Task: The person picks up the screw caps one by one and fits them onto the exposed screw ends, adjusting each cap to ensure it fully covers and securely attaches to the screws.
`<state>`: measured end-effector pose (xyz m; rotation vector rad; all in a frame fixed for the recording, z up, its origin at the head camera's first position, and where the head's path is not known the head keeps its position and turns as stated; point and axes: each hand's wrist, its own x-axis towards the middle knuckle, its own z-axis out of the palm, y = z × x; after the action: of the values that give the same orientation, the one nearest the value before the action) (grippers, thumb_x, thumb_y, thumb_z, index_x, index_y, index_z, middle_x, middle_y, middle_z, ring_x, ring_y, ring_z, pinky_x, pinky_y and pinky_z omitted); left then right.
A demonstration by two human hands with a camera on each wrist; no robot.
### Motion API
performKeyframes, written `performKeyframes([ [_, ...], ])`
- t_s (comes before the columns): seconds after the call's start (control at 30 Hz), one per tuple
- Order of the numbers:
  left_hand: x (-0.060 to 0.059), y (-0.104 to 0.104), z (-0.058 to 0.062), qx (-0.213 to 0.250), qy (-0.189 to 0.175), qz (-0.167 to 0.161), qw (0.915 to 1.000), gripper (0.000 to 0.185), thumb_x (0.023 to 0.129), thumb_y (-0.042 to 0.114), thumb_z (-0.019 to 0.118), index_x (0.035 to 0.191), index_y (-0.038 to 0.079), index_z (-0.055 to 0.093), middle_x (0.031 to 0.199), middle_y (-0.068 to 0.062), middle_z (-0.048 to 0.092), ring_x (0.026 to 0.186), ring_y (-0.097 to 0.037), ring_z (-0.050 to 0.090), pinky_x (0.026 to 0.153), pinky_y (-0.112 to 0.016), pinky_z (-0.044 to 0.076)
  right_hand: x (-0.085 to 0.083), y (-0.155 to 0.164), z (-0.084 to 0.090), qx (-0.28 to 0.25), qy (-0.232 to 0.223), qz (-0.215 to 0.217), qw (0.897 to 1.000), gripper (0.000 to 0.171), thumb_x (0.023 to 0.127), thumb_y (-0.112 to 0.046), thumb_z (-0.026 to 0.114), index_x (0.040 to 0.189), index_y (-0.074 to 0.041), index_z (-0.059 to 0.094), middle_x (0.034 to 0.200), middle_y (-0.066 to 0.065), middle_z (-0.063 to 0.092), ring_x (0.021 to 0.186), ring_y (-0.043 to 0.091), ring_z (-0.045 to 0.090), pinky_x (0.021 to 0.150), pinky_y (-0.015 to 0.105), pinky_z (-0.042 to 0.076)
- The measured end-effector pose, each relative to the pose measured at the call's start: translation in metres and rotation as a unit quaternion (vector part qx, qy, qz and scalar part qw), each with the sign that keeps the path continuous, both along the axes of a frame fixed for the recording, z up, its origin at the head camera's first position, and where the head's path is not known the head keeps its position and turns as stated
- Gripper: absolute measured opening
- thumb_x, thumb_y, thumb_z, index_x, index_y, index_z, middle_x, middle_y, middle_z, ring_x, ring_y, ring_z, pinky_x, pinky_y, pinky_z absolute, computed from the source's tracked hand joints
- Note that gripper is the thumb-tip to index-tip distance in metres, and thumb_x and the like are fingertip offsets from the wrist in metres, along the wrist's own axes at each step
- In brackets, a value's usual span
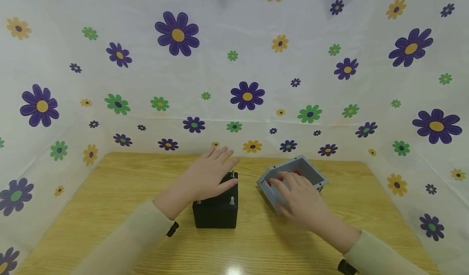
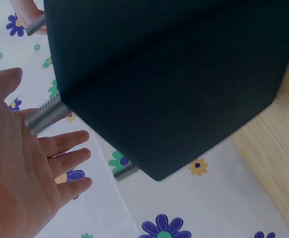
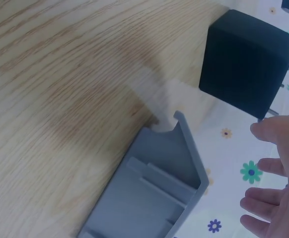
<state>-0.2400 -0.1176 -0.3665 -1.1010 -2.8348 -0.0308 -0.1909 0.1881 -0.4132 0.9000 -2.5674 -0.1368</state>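
A black box (image 1: 216,218) stands on the table with threaded metal posts upright at its top corners. Over its top my left hand (image 1: 210,175) is spread, fingers straight and holding nothing. In the left wrist view, one threaded post (image 2: 47,114) overlaps that hand (image 2: 23,153). To the right lies a grey angular bin (image 1: 311,171), with small red pieces (image 1: 297,172) inside. My right hand (image 1: 302,199) hovers over its near side, fingers loosely bent, and hides part of the bin. The right wrist view shows ridges on the bin's grey wall (image 3: 149,193) and no object in the palm (image 3: 288,198).
The wooden table (image 1: 110,210) ends at a white flowered cloth (image 1: 220,71) that rises at the back and both sides. A strip of table separates the black box from the grey bin. Dark wrist straps (image 1: 346,267) show below the sleeves.
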Motion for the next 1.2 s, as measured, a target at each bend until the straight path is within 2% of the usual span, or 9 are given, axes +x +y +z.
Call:
performKeyframes([
  [0.4,0.0,0.024,0.005,-0.032,0.002,-0.014,0.9994,0.067,0.11,0.055,0.043,0.164,0.015,0.041,0.171,-0.015,0.037,0.162,-0.036,0.029,0.133,-0.056,0.02,0.001,0.015,0.002,-0.006,-0.01,-0.013,1.0,0.063,0.087,-0.038,0.088,0.137,-0.009,0.063,0.137,0.02,0.063,0.124,0.037,0.064,0.102,0.052,0.057],
  [0.63,0.0,0.038,0.002,-0.03,-0.004,-0.024,0.9993,0.066,0.111,0.055,0.043,0.164,0.016,0.041,0.172,-0.014,0.036,0.163,-0.034,0.027,0.134,-0.053,0.019,0.003,0.027,0.001,-0.002,-0.009,-0.024,1.0,0.063,0.089,-0.036,0.086,0.14,-0.006,0.063,0.139,0.023,0.062,0.126,0.04,0.063,0.105,0.053,0.055],
  [1.0,0.0,0.055,-0.005,-0.032,-0.011,-0.03,0.999,0.066,0.111,0.056,0.042,0.164,0.017,0.042,0.172,-0.012,0.035,0.163,-0.031,0.028,0.134,-0.052,0.02,0.007,0.038,-0.002,-0.032,-0.036,-0.054,0.997,0.062,0.089,-0.031,0.086,0.14,-0.005,0.063,0.14,0.027,0.061,0.126,0.043,0.063,0.107,0.058,0.053],
  [1.2,0.0,0.065,-0.008,-0.036,-0.009,-0.031,0.9988,0.066,0.111,0.058,0.039,0.164,0.019,0.041,0.172,-0.012,0.036,0.163,-0.031,0.029,0.134,-0.052,0.02,0.01,0.044,-0.003,-0.033,-0.033,-0.059,0.997,0.062,0.088,-0.03,0.087,0.139,-0.004,0.063,0.138,0.026,0.062,0.124,0.043,0.064,0.107,0.058,0.053],
])
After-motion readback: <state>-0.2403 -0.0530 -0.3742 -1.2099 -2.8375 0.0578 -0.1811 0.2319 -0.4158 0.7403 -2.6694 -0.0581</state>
